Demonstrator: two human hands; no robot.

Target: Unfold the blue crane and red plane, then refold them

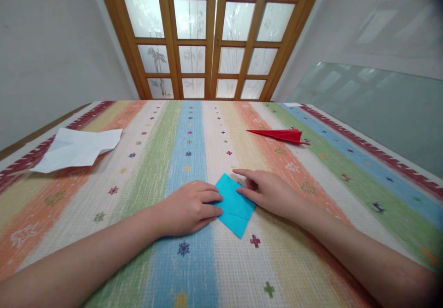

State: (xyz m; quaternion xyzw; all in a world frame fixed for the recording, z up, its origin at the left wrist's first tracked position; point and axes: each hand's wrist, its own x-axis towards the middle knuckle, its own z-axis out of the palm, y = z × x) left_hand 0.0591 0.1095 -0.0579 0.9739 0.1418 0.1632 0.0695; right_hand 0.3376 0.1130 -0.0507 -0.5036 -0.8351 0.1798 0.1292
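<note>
A small bright blue folded paper (pixel 236 209) lies on the tablecloth between my hands, one corner pointing toward me. A faint crease crosses its lower part. My left hand (pixel 194 206) is closed at the paper's left edge, with its fingertips and thumb on it. On the other side, my right hand (pixel 270 190) touches the upper right edge with its thumb. Its index finger is stretched out past the paper, apart from the thumb. The other fingers of that hand are curled and partly hidden.
A red folded paper plane (pixel 280 135) lies farther back on the right. To the left is a creased white sheet (pixel 78 149). The striped tablecloth (pixel 148 169) covers the table. A glass panel (pixel 374 114) stands along the right side, and wooden glazed doors (pixel 211 36) are behind.
</note>
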